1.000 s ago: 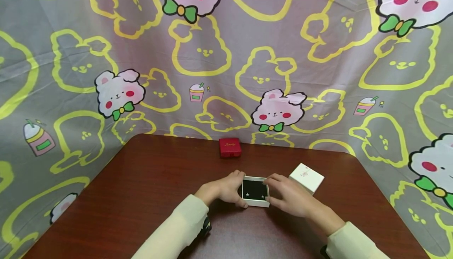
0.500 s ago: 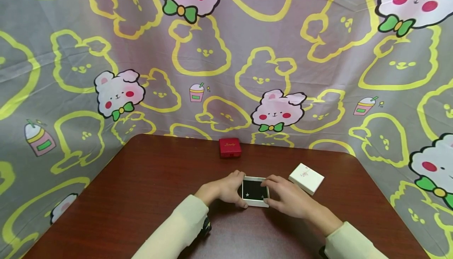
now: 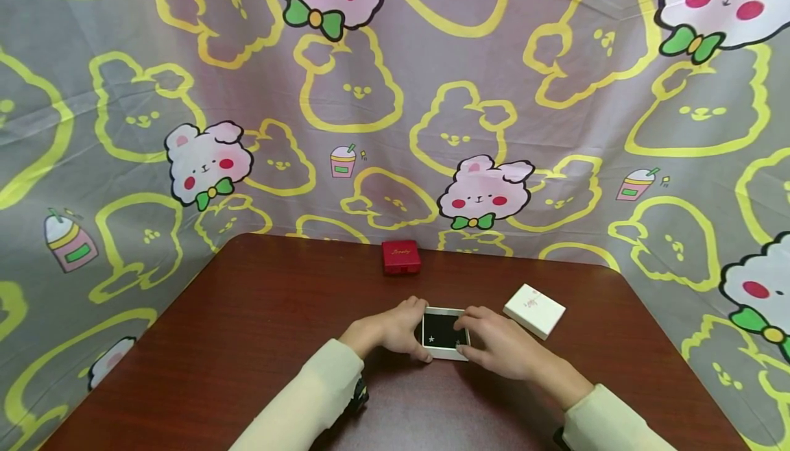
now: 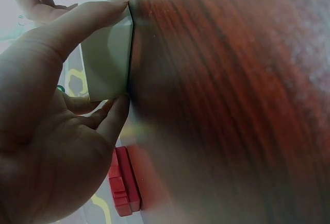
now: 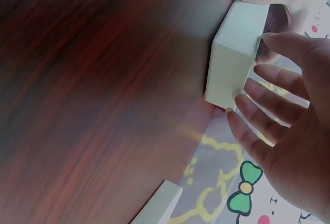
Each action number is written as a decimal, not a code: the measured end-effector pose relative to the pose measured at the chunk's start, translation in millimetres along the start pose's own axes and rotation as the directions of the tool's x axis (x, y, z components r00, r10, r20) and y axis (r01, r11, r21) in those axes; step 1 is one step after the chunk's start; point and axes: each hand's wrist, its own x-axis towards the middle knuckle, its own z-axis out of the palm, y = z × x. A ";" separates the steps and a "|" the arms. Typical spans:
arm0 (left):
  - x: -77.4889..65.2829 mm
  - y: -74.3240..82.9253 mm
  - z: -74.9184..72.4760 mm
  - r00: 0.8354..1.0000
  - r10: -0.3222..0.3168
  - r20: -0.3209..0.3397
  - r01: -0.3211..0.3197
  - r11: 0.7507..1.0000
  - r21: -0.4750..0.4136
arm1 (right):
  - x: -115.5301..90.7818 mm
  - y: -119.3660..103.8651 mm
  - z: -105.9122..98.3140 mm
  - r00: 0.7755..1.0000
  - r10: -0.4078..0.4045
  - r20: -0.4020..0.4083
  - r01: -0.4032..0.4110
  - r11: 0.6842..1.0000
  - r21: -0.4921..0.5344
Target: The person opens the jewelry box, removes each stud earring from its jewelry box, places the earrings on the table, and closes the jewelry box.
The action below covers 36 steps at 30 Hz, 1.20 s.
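Open white box [image 3: 444, 334], black insert showing, rests on the table [image 3: 247, 341] between both hands: left hand [image 3: 395, 331] grips its side; right hand [image 3: 500, 341] pinches the opposite edge. Judged step: steadying; the next move needs fine fingertip work inside.

A makeshift recording corner, likely in a home: a dark red-brown wooden table [image 3: 247, 341] fills the lower frame, and a grey cartoon-bunny cloth [image 3: 395, 108] hangs as a backdrop across the upper frame and both sides, hiding the room behind.
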 end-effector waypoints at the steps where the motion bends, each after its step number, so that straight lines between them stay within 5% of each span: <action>1: 0.2 -0.2 0.1 1.000 0.000 0.001 0.000 1.000 0.001 | 0.3 -0.4 0.1 1.000 0.001 0.001 -0.001 1.000 -0.001; 18: 0.0 0.2 -1.2 1.000 -0.001 0.004 0.001 1.000 0.010 | 11.2 -3.1 1.4 1.000 -0.018 0.004 0.019 0.999 -0.030; 36: 0.8 -1.1 0.4 1.000 0.017 -0.004 -0.017 1.000 -0.013 | 27.4 -1.8 -2.4 0.997 0.021 0.075 -0.025 0.998 0.060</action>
